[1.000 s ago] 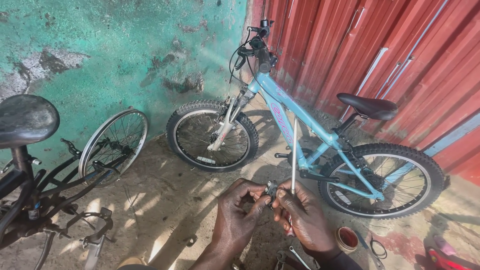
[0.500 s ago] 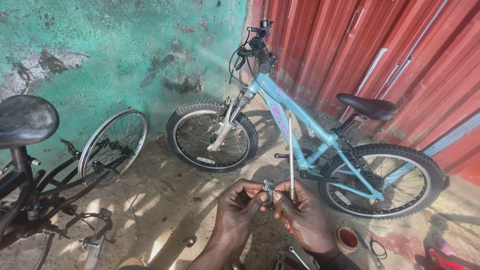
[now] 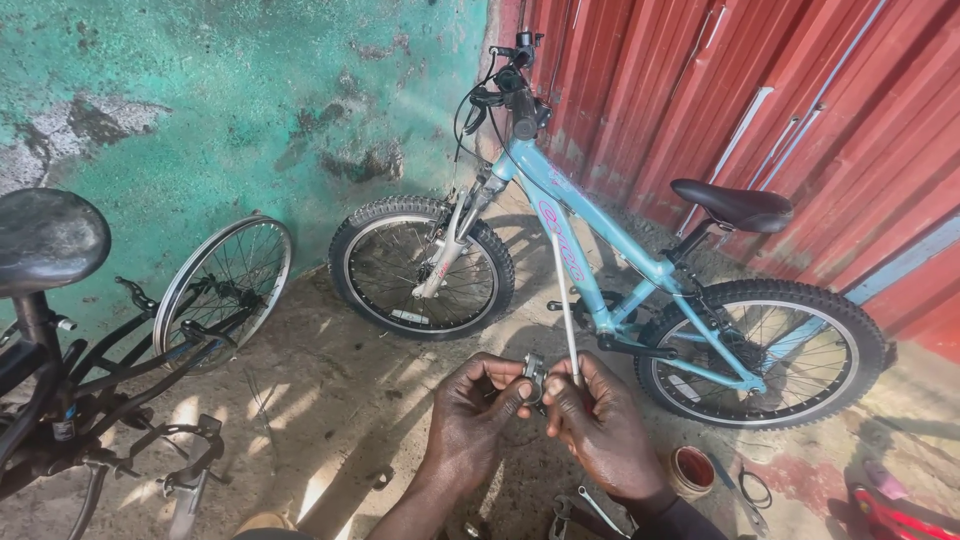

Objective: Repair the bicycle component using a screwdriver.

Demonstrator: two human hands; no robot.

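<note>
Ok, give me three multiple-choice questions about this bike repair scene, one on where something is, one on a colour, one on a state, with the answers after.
1. Where does the light blue bicycle stand?
A. Against the red corrugated wall
B. Flat on the ground
C. Upside down on its saddle

2. What colour is the small round tin on the ground by the right hand?
A. Green
B. Red
C. White

3. What is the state of the left hand?
A. Open and flat on the ground
B. Resting on a tyre
C. Pinching a small metal part

Answers: 1 A, the bicycle stands upright on both wheels beside the wall. 2 B, its inside shows red. 3 C, fingers and thumb close on the part, while the right hand holds a thin white rod.
</note>
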